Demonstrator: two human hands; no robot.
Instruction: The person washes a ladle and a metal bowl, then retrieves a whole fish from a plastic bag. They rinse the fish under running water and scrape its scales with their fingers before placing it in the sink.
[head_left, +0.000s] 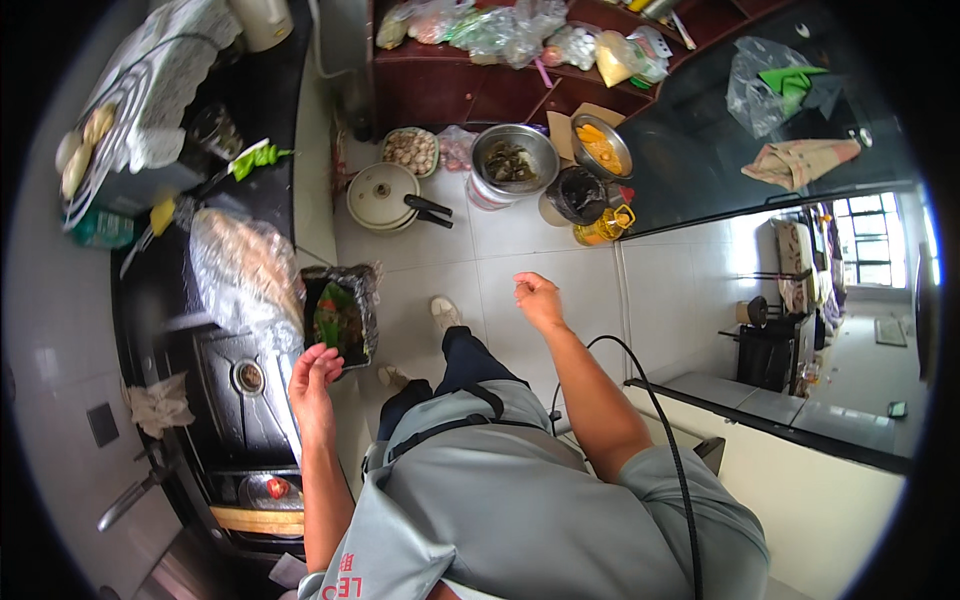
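My left hand (313, 382) is held over the right edge of the black sink (236, 420), just beside a lined bin (366, 315) that holds green and reddish scraps. Its fingers are bent, and no object shows in them. A large clear plastic bag (244, 270) with something brownish inside lies on the counter beyond that hand. My right hand (538, 300) hangs in the air above the tiled floor, fingers curled with nothing visible in them. A cut tomato (277, 488) rests in the tray by a wooden board (259, 520) at the sink's near end.
On the floor ahead stand a pressure cooker (382, 196), a basket of garlic or mushrooms (410, 151), a steel bowl (514, 159), a black-lined bucket (576, 195) and an oil bottle (600, 229). A dark glossy surface (675, 172) is at the right. A black cable (667, 420) runs past my right arm.
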